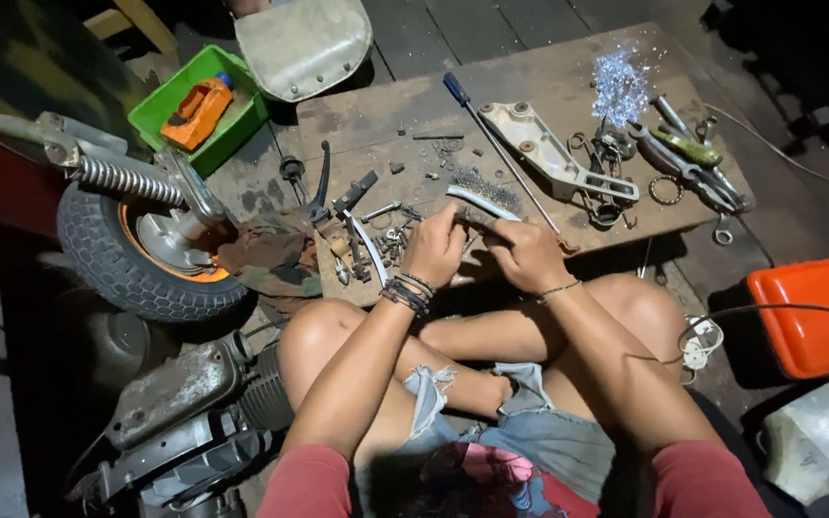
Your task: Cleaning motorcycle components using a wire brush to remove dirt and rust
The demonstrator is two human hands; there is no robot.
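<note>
I sit cross-legged at a low wooden board (386, 110) strewn with small metal parts. My left hand (437, 247) grips the white handle of a wire brush (484, 195), whose bristles point away from me. Close beside it, my right hand (530, 254) pinches a small dark part that my fingers mostly hide. The two hands nearly touch above the board's near edge. A long screwdriver with a blue handle (457, 88) lies diagonally just beyond the brush.
A small wheel with a spring (141, 245) and an engine block (184, 412) sit at my left. A green tray (161, 107) holds an orange object. A pale metal bracket (554, 152), pliers and rings (693, 173) lie on the board. An orange case (813, 312) stands at right.
</note>
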